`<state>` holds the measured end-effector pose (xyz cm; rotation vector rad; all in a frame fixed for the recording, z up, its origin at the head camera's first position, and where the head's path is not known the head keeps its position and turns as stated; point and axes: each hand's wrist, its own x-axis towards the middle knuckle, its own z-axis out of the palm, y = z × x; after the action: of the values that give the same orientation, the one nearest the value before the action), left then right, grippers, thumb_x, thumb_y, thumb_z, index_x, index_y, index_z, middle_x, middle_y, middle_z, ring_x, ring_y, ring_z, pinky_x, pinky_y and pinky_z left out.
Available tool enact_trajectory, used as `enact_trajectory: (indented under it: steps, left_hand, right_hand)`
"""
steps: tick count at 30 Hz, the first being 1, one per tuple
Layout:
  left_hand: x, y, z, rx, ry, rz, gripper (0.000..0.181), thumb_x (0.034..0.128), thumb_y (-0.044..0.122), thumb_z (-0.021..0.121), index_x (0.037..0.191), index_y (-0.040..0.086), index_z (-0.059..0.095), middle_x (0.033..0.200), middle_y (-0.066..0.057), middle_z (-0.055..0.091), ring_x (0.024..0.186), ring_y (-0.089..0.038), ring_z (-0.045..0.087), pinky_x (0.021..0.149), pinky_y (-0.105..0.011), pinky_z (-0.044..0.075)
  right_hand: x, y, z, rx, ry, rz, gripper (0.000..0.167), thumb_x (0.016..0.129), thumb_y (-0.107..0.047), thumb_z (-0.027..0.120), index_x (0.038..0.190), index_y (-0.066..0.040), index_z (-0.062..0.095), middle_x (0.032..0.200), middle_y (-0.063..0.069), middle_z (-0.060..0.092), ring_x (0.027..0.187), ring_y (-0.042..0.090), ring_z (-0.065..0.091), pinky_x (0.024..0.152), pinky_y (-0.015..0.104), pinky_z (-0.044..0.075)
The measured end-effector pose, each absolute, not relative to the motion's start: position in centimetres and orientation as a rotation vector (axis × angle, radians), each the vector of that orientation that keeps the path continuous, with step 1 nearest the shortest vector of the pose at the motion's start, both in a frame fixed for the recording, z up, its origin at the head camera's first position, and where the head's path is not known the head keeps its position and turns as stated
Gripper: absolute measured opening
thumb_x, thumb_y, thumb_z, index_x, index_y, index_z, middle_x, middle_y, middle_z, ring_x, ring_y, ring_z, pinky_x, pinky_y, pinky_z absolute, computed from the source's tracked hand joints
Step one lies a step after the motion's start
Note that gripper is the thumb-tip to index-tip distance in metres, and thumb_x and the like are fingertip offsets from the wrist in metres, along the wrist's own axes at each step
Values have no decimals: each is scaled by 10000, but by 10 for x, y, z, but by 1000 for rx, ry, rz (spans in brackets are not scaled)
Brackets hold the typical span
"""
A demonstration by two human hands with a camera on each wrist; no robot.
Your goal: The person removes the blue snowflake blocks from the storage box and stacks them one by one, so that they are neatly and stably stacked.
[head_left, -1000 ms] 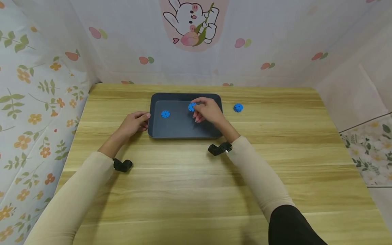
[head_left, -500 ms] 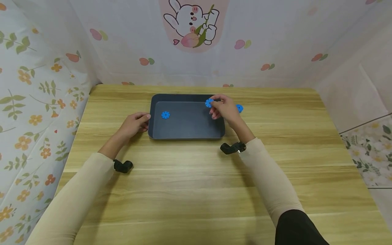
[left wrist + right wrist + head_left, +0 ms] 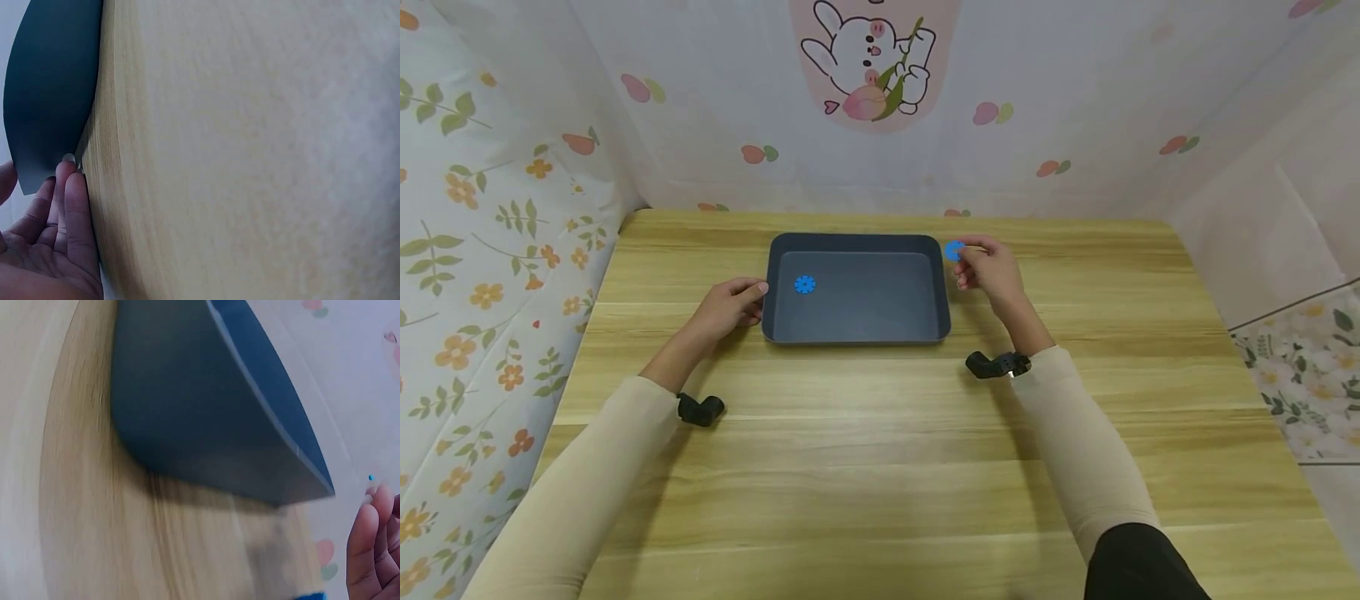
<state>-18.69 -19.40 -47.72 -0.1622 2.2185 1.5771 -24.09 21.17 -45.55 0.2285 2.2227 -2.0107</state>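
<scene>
A dark grey rectangular tray (image 3: 857, 342) lies on the table, with one blue notched snowflake disc (image 3: 805, 285) flat on its left part. At the tray's left end, my left hand (image 3: 730, 304) holds its wall; in the left wrist view, the fingers (image 3: 76, 212) rest along the outside and the thumb is at the rim. My right hand (image 3: 988, 271) pinches another blue snowflake disc (image 3: 954, 251) between thumb and fingers, just beyond the tray's right rim. In the right wrist view, only a tiny blue speck shows near those fingertips.
Wooden tabletop (image 3: 842, 450) surrounds the tray. A bit of blue (image 3: 311, 597) shows on the table at the bottom of the right wrist view; my right hand hides that spot in the head view. Patterned cloth (image 3: 700, 108) hangs behind and at the left.
My right hand has moved right with its snowflake disc, from over the tray to beyond its right rim, covering the blue discs on the table. My left hand stays put.
</scene>
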Motion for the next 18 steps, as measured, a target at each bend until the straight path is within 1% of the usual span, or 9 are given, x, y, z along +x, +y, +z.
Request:
enact_trajectory:
  steps: [7,13,18]
  left_hand:
    - [-187,-195,-479,-165,2208,1575,556,1023,424,464,1418,32,461,1143,-87,518,870,-96,555,764,-177,513]
    - [-186,-196,-478,-160,2202,1570,570,1022,431,461,1426,28,449,1133,-75,510,882,-108,551,771,-179,510]
    - [-187,-196,-478,-158,2205,1575,562,1024,422,462,1419,22,454,1100,-61,511,868,-103,552,757,-176,510]
  right_hand:
    - [-238,232,-462,305,2235,-2076,348,990,-110,539,1305,36,551,623,18,627,459,103,573,488,253,532]
    - [-237,243,-466,365,2286,-2042,357,1001,-140,535,1324,10,554,667,26,644,490,113,599,521,269,551]
    - [-238,249,-471,413,2319,-2010,361,1008,-143,526,1338,1,554,670,19,642,499,113,609,556,293,569]
